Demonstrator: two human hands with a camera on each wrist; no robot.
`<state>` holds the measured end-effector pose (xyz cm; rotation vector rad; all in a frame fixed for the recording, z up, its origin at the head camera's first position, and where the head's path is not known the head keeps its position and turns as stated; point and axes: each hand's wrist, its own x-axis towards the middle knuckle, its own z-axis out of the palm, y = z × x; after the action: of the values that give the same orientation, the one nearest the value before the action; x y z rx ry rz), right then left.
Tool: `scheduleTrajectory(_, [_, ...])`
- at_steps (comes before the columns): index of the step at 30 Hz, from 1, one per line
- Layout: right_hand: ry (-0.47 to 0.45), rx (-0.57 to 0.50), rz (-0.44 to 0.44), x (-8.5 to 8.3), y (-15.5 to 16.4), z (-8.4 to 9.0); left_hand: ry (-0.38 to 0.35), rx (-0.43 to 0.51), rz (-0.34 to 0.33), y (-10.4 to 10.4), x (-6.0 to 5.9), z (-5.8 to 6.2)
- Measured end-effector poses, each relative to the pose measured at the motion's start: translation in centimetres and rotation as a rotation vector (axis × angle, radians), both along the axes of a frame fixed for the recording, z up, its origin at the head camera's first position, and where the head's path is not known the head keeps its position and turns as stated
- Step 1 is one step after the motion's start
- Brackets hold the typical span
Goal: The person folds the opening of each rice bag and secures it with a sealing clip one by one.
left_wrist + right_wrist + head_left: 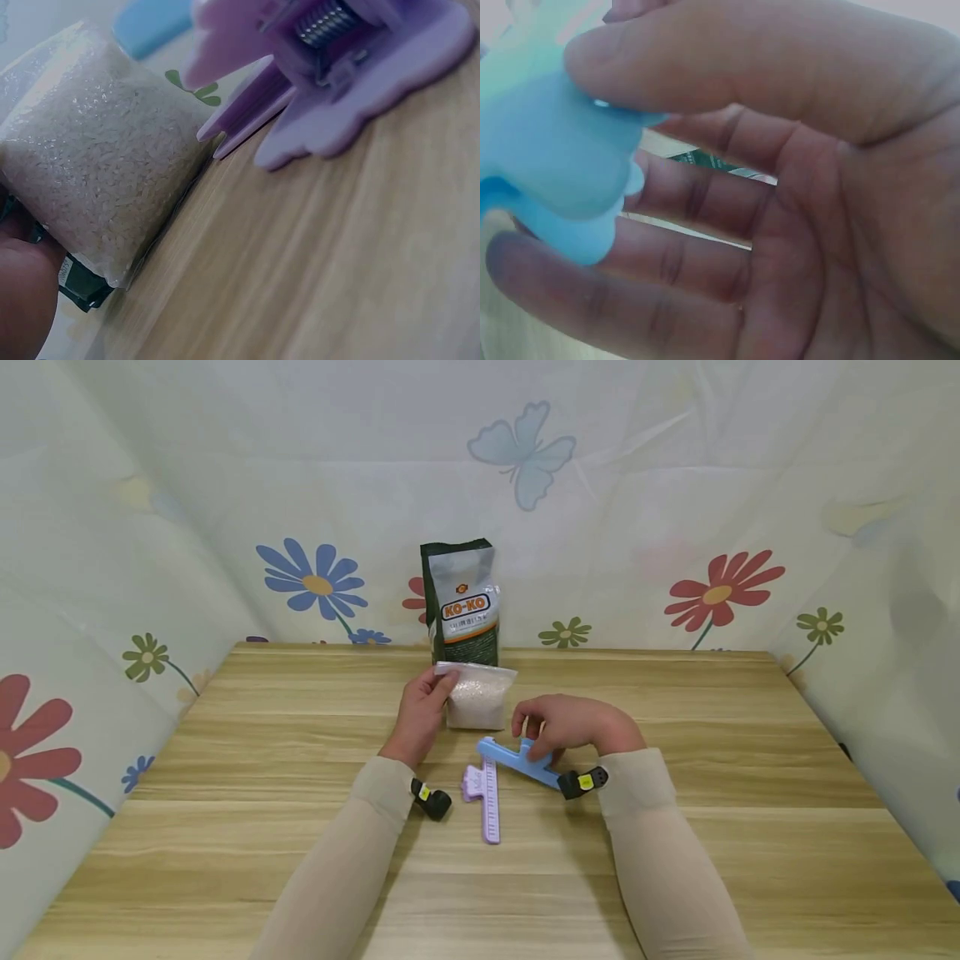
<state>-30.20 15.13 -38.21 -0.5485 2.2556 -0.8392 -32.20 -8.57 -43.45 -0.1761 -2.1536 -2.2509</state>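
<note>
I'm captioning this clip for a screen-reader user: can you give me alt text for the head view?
On a wooden table, a person's left hand pinches the top of a clear bag of white grains while the right hand grips a blue clip. A purple clip lies between the forearms, and a dark packet stands behind.

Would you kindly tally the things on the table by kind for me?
Bag clips: 2, blue bag clip and purple bag clip
Bags: 2, KO-KO rice bag and clear bag of rice
Total: 4
</note>
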Motion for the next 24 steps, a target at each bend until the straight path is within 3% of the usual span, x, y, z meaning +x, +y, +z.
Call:
scheduleTrajectory(3, [0.068,0.026,0.014,0.0,0.1,0.3,-0.005,-0.01,-0.003,0.0,0.4,0.5])
scheduleTrajectory(7, [0.187,0.061,0.034,-0.2,0.4,0.6,0.012,-0.004,0.005,-0.1,-0.5,-0.9])
scheduleTrajectory(10, [0.217,0.047,0.034,-0.2,0.6,0.8,0.036,-0.001,0.015,-0.1,-1.4,-2.2])
scheduleTrajectory(16, [0.281,-0.004,0.03,-0.1,1.0,1.2,0.03,-0.009,0.012,-0.2,-1.4,-2.3])
scheduleTrajectory(24, [0.359,-0.016,-0.05,-0.3,1.2,1.6,0.027,0.009,0.013,-0.1,-1.4,-2.1])
